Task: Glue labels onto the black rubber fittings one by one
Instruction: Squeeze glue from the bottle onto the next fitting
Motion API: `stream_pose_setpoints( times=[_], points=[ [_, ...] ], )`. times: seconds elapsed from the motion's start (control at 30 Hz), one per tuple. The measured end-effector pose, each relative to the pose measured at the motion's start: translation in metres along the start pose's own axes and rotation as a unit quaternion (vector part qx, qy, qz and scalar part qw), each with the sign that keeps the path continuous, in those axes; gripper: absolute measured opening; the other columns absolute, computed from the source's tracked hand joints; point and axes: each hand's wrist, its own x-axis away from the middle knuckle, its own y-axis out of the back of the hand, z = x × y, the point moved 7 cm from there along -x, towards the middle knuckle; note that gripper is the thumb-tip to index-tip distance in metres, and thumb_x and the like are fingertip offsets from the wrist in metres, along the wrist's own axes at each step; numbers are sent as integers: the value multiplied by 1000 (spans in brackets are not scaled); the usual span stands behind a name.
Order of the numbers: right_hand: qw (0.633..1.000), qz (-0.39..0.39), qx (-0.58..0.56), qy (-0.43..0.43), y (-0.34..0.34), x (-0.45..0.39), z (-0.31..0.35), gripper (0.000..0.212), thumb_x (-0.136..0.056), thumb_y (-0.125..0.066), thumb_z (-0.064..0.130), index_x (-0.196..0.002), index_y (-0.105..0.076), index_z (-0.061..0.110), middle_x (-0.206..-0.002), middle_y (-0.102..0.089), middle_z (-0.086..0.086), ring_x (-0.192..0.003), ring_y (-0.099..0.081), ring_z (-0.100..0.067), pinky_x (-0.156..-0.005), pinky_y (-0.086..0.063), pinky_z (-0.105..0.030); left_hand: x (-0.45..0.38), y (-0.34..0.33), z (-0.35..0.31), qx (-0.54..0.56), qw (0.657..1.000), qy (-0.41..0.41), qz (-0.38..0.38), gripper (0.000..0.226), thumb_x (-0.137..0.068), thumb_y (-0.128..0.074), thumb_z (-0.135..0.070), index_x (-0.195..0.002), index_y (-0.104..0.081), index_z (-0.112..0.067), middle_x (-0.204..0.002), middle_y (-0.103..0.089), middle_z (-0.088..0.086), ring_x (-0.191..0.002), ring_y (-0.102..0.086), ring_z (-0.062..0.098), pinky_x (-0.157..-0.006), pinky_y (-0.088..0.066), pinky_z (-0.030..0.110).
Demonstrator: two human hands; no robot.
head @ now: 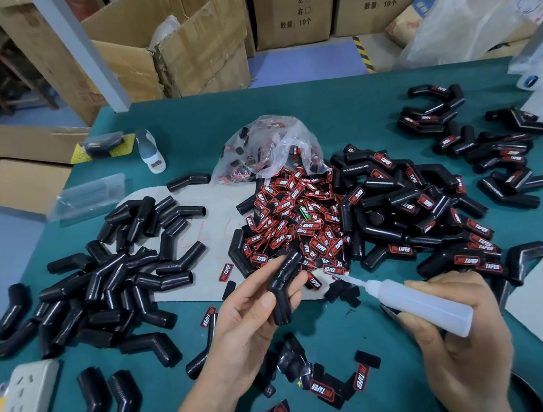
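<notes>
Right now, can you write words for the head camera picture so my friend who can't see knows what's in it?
A person's left hand holds a black rubber fitting while the right hand grips a glue bottle, its nozzle pointing toward the fitting. On the green table, plain fittings lie left, red-and-black labels are heaped in the middle, and labelled fittings pile right.

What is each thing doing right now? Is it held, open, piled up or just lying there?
Left hand: grips one black fitting.
Held fitting: lifted off the table, no label showing.
Right hand: holds the glue bottle.
Glue bottle: tilted, tip aimed toward the fitting.
Label pile: heaped loose in the middle.
Plastic bag: open, labels spilling out.
Left pile of fittings: no labels showing.
Right pile of fittings: labels stuck on.
</notes>
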Motion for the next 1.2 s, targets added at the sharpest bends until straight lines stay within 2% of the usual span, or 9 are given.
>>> stream_pose_setpoints(
  times=[0.13,0.23,0.5,1.07,1.2],
  points=[
    [1000,-3,5,0,1,2,-1,39,-102,-58,53,-107,-59,15,-107,-64,5,-101,-59,2,-84,-47,-22,0,0,0,1,1000,1,1,53,-97,-75,-16,-147,-58,-5,-148,-57,26,-135,-60,37,-104,-55,33],
    [1000,2,3,4,-1,1,0,41,-103,-58,52,-107,-60,11,-109,-64,9,-101,-59,1,-86,-46,-18,0,0,0,-1,1000,3,-3,54,-96,-77,-17,-146,-60,-7,-148,-58,25,-135,-60,37,-104,-55,34],
    [1000,14,11,11,-3,0,1,46,-103,-57,51,-103,-61,4,-104,-65,0,-101,-57,2,-88,-44,-16,0,-1,-1,10,1000,2,-22,57,-91,-82,-20,-142,-63,-6,-146,-60,25,-133,-61,39,-102,-56,34],
    [999,32,-13,17,-5,3,0,29,-102,-59,50,-110,-58,21,-98,-65,-8,-97,-60,-6,-84,-47,-20,0,-2,-2,0,1000,3,-19,58,-90,-83,-20,-143,-63,-6,-146,-59,26,-132,-62,38,-101,-57,33],
    [999,26,-8,19,-4,2,0,31,-102,-59,50,-110,-59,20,-101,-65,-5,-98,-60,-5,-84,-47,-22,0,-2,-2,-3,1000,-1,-14,56,-92,-81,-20,-143,-62,-6,-146,-60,25,-133,-61,39,-102,-56,33]
  ],
)
